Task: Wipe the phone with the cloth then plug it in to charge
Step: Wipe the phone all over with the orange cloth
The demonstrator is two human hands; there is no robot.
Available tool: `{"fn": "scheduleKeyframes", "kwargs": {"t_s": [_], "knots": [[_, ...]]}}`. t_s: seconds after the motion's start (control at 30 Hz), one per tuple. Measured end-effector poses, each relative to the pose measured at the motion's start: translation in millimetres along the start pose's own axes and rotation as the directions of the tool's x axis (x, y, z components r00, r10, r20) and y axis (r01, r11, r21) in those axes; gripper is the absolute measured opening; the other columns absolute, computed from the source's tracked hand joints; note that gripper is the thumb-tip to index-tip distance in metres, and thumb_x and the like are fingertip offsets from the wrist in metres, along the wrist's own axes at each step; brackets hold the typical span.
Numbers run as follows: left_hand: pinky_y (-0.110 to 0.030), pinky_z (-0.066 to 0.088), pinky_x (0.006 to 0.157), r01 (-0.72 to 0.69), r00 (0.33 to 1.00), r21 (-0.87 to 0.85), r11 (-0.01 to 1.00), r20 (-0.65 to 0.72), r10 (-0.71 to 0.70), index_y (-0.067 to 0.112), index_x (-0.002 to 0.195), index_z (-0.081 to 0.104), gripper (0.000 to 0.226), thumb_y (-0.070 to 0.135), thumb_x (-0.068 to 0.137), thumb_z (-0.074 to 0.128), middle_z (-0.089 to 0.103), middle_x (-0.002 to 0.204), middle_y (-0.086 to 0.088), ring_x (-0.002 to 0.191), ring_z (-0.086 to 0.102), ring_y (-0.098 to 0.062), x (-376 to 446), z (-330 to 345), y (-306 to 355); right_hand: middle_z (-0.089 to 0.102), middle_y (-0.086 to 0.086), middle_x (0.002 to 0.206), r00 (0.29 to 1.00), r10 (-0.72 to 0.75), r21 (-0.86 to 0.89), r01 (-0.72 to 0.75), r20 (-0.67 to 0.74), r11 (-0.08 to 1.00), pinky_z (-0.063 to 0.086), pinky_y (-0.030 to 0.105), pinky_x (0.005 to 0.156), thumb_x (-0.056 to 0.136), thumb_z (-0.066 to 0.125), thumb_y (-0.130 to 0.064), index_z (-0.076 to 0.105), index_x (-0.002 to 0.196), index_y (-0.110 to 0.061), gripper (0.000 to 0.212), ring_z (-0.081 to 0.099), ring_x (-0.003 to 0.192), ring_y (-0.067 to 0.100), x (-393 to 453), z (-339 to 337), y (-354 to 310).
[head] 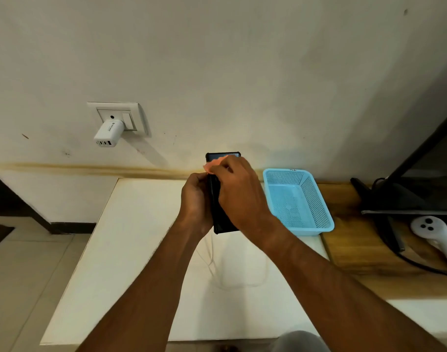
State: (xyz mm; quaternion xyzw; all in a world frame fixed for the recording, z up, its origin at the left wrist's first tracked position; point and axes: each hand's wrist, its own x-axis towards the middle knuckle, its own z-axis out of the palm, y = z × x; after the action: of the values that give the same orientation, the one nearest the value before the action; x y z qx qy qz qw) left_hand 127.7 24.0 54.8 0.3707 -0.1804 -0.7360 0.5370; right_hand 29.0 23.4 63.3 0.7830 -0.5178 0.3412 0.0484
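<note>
Above a white table (141, 250), the left hand (195, 199) grips the black phone (218, 199) by its edge while the right hand (239, 191) presses an orange cloth (212, 165) onto the screen. A thin white cable (212, 260) lies coiled beneath. Just right sits a blue perforated plastic basket (301, 201). On the wall, a white charger (108, 134) fills the socket (120, 116); its printed label is unreadable.

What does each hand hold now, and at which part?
The left hand grips the black-cased phone along its left edge. The right hand presses a small orange cloth on the screen's upper part.
</note>
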Motion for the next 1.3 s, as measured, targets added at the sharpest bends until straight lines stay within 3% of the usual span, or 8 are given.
{"fn": "scheduleKeyframes", "kwargs": {"t_s": [0.23,0.3,0.4,0.5,0.87,1.07,1.2,1.3], "knots": [[-0.037,0.053,0.091,-0.022,0.997,0.021,1.0,-0.073,0.023,0.008,0.091,0.066,0.033,0.031,0.096,0.041,0.068,0.091,-0.011,0.087,0.064,-0.027,-3.2,-5.7,3.4,0.069,0.011,0.114,0.986,-0.14,-0.027,0.143,0.088,0.989,0.056,0.038,0.094,0.087,0.073,-0.018,0.067,0.122,-0.009,0.037,0.065,0.103,0.029,-58.1,5.5,-0.2],[-0.034,0.052,0.083,-0.004,0.998,0.008,1.0,-0.056,0.005,0.01,0.085,0.066,0.034,0.029,0.096,0.041,0.067,0.083,-0.009,0.078,0.066,-0.023,-4.6,-2.9,0.1,0.068,0.01,0.113,0.992,-0.116,-0.03,0.118,0.056,0.993,0.055,0.037,0.094,0.089,0.07,-0.015,0.068,0.12,-0.01,0.032,0.064,0.103,0.028,-49.7,4.5,2.4],[-0.033,0.05,0.081,0.0,1.0,0.0,1.0,-0.02,0.0,0.01,0.097,0.068,0.037,0.029,0.096,0.036,0.07,0.088,-0.007,0.08,0.068,-0.021,-4.8,0.0,1.0,0.067,0.007,0.108,0.999,-0.036,-0.017,0.035,-0.039,0.999,0.052,0.034,0.09,0.086,0.064,-0.005,0.07,0.115,-0.012,0.03,0.06,0.101,0.026,-23.1,0.1,8.0],[-0.033,0.048,0.072,-0.003,0.999,0.048,0.999,-0.048,0.006,0.014,0.087,0.065,0.035,0.03,0.097,0.035,0.066,0.082,-0.005,0.071,0.063,-0.02,-4.6,0.2,1.9,0.065,0.008,0.103,0.997,0.048,-0.027,-0.049,-0.06,0.998,0.052,0.034,0.082,0.084,0.062,-0.002,0.071,0.114,-0.012,0.032,0.059,0.096,0.027,2.1,-3.9,14.2],[-0.033,0.054,0.072,0.003,1.0,0.053,0.999,-0.016,-0.002,0.013,0.091,0.069,0.041,0.029,0.1,0.033,0.075,0.078,-0.005,0.07,0.073,-0.019,-10.7,1.6,-1.0,0.063,0.006,0.112,1.0,0.023,0.013,-0.024,0.021,1.0,0.054,0.034,0.093,0.096,0.059,-0.014,0.066,0.125,-0.014,0.029,0.057,0.111,0.022,12.3,1.4,-3.9],[-0.031,0.052,0.069,-0.031,0.996,0.108,0.994,-0.075,0.039,0.014,0.085,0.065,0.036,0.03,0.099,0.035,0.068,0.075,-0.004,0.066,0.065,-0.018,-8.1,-3.0,0.3,0.058,0.005,0.106,0.994,0.113,-0.015,-0.113,0.003,0.994,0.051,0.03,0.087,0.096,0.033,-0.032,0.066,0.123,-0.015,0.046,0.054,0.104,0.021,20.1,-9.0,9.4],[-0.031,0.053,0.07,-0.037,0.994,0.124,0.992,-0.096,0.049,0.016,0.083,0.067,0.038,0.032,0.099,0.036,0.07,0.074,-0.003,0.067,0.065,-0.019,-6.8,-2.9,-0.5,0.056,0.008,0.103,0.98,0.2,-0.056,-0.2,-0.012,0.978,0.051,0.034,0.08,0.095,0.051,-0.014,0.068,0.123,-0.015,0.033,0.054,0.097,0.025,22.0,-9.6,20.9],[-0.032,0.052,0.07,-0.027,0.993,0.098,0.995,-0.11,0.038,0.015,0.085,0.066,0.034,0.03,0.098,0.038,0.069,0.076,-0.004,0.069,0.064,-0.02,-7.3,-0.7,-0.7,0.058,0.008,0.103,0.986,0.166,-0.019,-0.166,-0.007,0.986,0.051,0.033,0.079,0.095,0.036,-0.028,0.07,0.116,-0.011,0.043,0.053,0.097,0.023,20.2,-12.2,11.2]]}}
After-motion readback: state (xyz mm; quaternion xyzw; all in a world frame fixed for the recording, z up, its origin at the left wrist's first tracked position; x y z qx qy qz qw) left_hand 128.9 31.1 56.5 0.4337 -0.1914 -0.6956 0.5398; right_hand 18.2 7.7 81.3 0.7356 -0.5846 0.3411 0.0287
